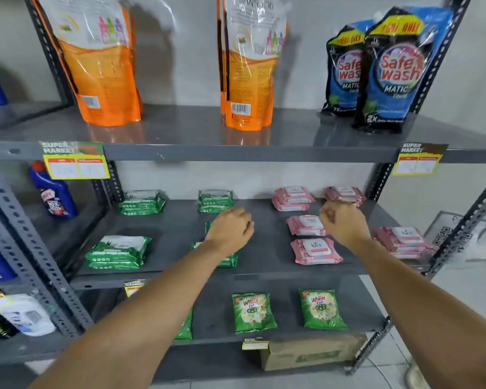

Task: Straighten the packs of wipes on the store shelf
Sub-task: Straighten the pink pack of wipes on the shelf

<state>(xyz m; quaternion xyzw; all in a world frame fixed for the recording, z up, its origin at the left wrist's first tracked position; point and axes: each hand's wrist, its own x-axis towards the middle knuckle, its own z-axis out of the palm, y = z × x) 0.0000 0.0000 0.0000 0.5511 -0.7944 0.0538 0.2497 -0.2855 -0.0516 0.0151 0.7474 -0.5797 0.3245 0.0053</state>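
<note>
Green wipe packs lie on the grey middle shelf (pixel 177 237): stacks at back left (pixel 141 203), back middle (pixel 215 200) and front left (pixel 118 251). Another green stack (pixel 227 261) is mostly hidden under my left forearm. Pink packs sit at back (pixel 292 198) and back right (pixel 344 194), mid-shelf (pixel 305 225), front (pixel 316 251) and far right (pixel 401 241). My left hand (pixel 230 230) hovers above the middle green packs, fingers curled, holding nothing. My right hand (pixel 341 220) is a loose fist between the pink packs, with nothing in it.
The upper shelf carries orange refill pouches (pixel 101 80) (pixel 249 88) and blue Safewash pouches (pixel 390 74). Green Wheel sachets (pixel 253 312) (pixel 322 308) lie on the lower shelf, with a cardboard box (pixel 312 352) beneath. A blue bottle (pixel 54 192) stands left. Perforated uprights (pixel 460 234) frame the shelf.
</note>
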